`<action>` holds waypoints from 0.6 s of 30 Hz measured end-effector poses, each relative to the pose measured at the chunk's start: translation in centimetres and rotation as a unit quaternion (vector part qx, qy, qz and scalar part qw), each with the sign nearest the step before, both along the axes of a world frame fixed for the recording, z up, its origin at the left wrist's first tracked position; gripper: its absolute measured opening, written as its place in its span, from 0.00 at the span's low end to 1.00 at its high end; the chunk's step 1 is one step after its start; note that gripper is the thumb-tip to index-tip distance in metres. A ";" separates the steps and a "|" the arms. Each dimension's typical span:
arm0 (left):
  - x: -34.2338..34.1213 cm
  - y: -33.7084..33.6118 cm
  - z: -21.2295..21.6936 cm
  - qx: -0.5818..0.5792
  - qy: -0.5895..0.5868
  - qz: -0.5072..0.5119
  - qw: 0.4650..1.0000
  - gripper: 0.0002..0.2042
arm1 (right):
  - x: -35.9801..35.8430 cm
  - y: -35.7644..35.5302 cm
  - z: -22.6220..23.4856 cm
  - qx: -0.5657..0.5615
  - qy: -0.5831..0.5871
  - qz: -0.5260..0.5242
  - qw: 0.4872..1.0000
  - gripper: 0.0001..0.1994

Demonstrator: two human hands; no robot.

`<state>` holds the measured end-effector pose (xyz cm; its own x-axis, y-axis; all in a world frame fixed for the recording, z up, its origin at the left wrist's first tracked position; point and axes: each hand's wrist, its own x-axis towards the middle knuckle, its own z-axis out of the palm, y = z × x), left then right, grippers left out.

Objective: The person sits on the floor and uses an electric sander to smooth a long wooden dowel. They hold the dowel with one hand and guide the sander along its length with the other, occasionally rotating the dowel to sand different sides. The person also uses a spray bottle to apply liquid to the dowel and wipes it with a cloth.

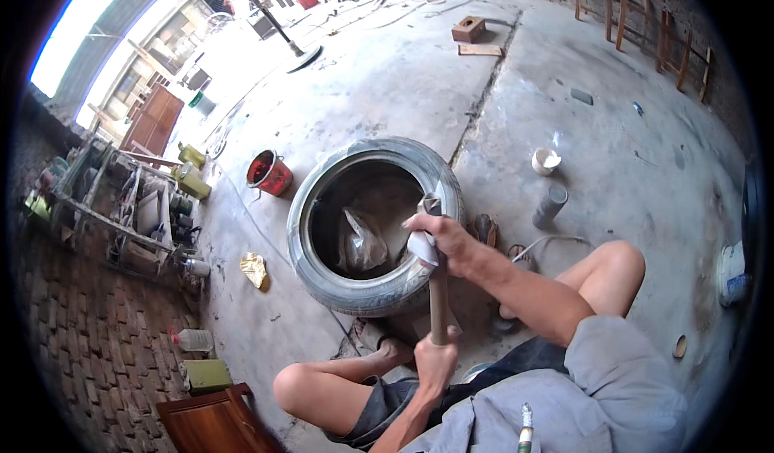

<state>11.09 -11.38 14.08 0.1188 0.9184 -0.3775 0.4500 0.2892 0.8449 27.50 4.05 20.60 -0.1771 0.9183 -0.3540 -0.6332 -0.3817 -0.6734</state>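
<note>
The right hand (435, 239) is gripping the upper part of a wooden-handled tool (438, 292), while the left hand (435, 360) is clasping its lower end. The tool's head is pressing against the rim of a tyre (355, 292) lying on the concrete floor (387, 74), near a red bucket (270, 173).

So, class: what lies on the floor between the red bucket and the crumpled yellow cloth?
In the head view, only bare concrete floor separates the red bucket from the yellow cloth; the tyre sits to their right.

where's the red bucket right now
In the head view, the red bucket stands on the concrete floor, just left of the tyre, beside the yellow cans.
</note>
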 end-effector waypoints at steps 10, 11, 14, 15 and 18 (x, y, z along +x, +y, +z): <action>0.6 -0.9 2.3 -0.263 -0.179 -0.019 0.948 0.17 | -0.1 -0.2 -1.5 -0.040 -0.024 -0.021 0.999 0.12; 0.6 -0.6 -0.5 -0.123 -0.053 -0.017 0.991 0.17 | -0.3 -0.4 -1.8 -0.040 -0.083 -0.062 0.994 0.12; 0.2 0.2 -1.1 0.055 0.051 -0.011 0.997 0.18 | -0.4 -0.5 -2.4 -0.042 -0.059 -0.106 0.992 0.12; 0.1 -0.5 0.0 0.040 0.030 -0.017 0.999 0.17 | -0.1 -1.0 -1.5 -0.022 0.021 -0.038 0.999 0.12; -1.6 -1.3 4.6 -0.342 -0.276 -0.116 0.891 0.14 | 1.4 -1.7 1.2 0.091 0.394 0.200 0.892 0.13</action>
<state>9.54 -12.71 18.72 0.6164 0.4228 -0.6643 0.1355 0.7741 0.6184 28.92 2.36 21.84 -0.6324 0.7548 0.1742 -0.7746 -0.6138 -0.1528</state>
